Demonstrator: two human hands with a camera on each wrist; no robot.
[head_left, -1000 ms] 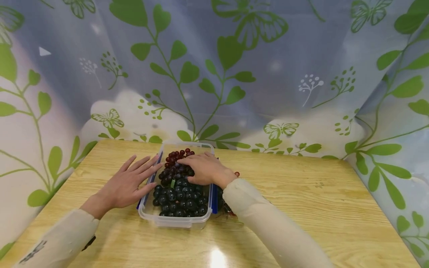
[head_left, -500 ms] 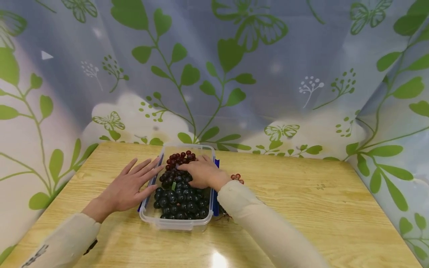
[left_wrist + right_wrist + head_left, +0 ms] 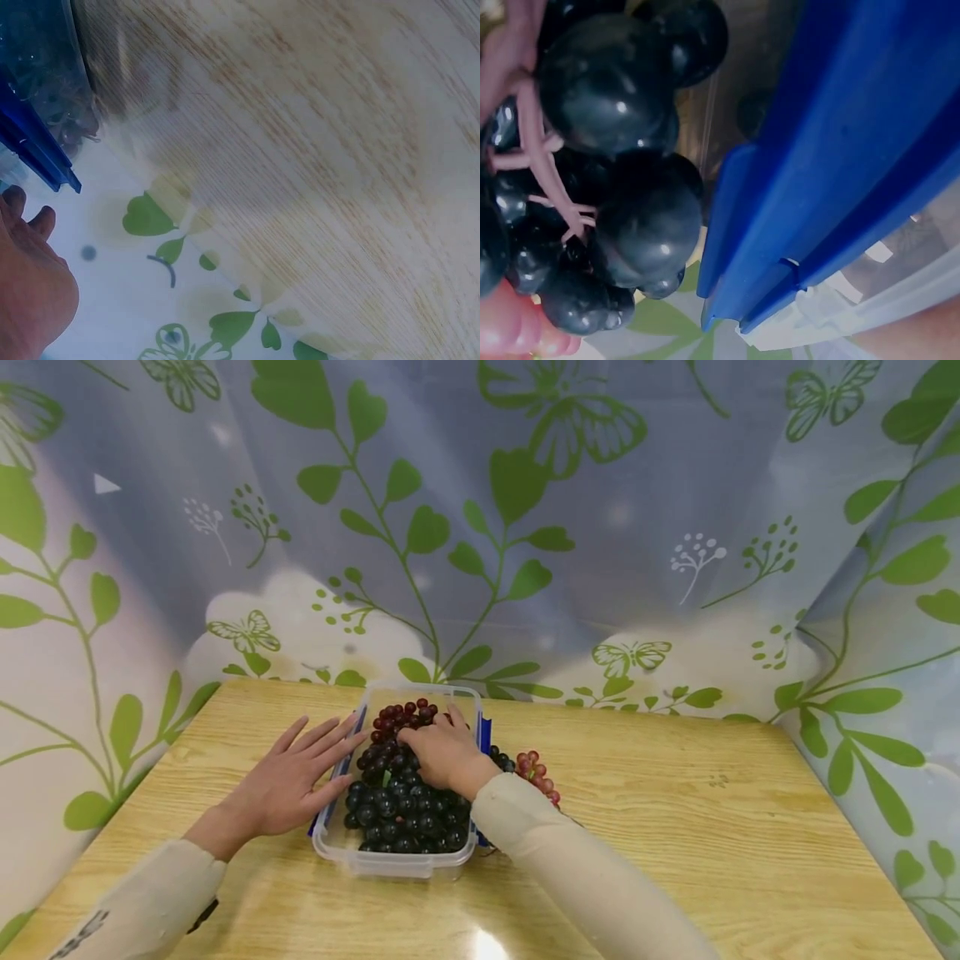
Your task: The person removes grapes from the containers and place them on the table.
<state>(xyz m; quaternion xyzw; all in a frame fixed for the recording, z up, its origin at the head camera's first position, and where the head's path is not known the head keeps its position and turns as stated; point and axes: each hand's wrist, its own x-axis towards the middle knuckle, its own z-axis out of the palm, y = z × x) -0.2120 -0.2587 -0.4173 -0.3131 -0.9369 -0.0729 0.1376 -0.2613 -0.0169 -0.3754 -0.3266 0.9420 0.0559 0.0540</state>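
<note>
A clear plastic box (image 3: 390, 862) with blue side latches (image 3: 795, 172) holds bunches of grapes. Large black grapes (image 3: 408, 810) fill its near half, and dark red grapes (image 3: 397, 718) lie at the far end. My right hand (image 3: 447, 760) reaches into the box from the right. Its thumb touches the grapes, and its fingers extend along the right inner side, their tips partly hidden. My left hand (image 3: 285, 781) lies with spread fingers against the box's left side; in the left wrist view the hand (image 3: 34, 292) shows below a blue latch (image 3: 34, 142).
Right of the box lie more bunches on the wooden table (image 3: 675, 843): pinkish-red grapes (image 3: 534, 772) and black grapes (image 3: 615, 90) with a pink stem (image 3: 536, 142). The right sleeve (image 3: 570, 852) partly covers them. A leaf-patterned curtain (image 3: 585, 593) rises behind the table.
My right hand has shifted slightly within the box and its forearm has swung left, uncovering more of the grapes outside. The left hand stays in about the same place.
</note>
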